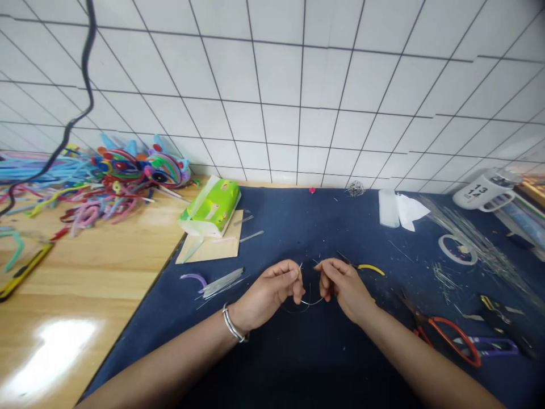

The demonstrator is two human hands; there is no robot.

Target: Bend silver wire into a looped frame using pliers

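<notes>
- Thin wire (313, 303): bowing downward between my hands, its long axis running left to right, neither hand lying clearly nearer.
- Left fingers (292, 277): pinching closed, holding wire.
- Right fingers (327, 279): curling closed, gripping wire opposite.

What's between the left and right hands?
Head view: a thin wire bows between left hand and right hand, above the dark blue mat.

Wooden table (128, 250), dark blue mat (289, 227) covering right part. On bare wood, left: colored fuzzy stems (87, 217), yellow cutter knife (26, 271). On mat: strip bundle (223, 283), red-handled pliers (419, 319), yellow-handled pliers (371, 268), long wires (481, 244).
</notes>
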